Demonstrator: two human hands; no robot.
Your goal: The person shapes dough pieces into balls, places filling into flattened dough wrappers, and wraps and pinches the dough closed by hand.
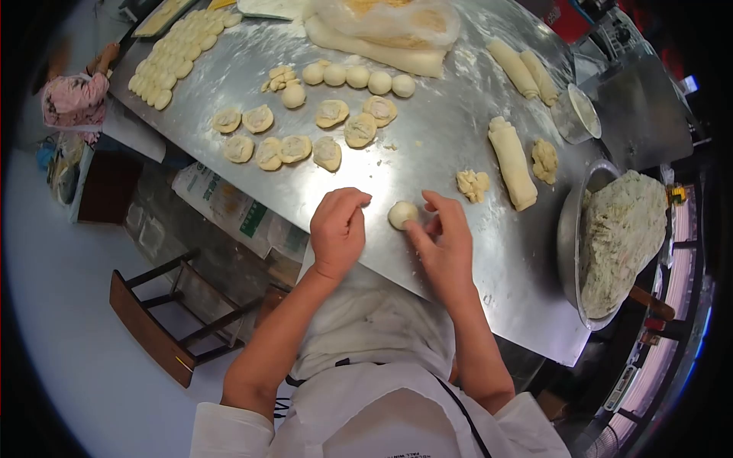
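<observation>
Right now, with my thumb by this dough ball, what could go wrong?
The dough ball sits near the table's front edge, so a slip of the right hand might send it rolling off. Some topped dough rounds look crowded together and could stick.

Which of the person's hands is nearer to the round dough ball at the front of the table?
The right: its thumb and fingers are at the dough ball, on its right side. The left hand is to the ball's left, with bare table between.
</observation>
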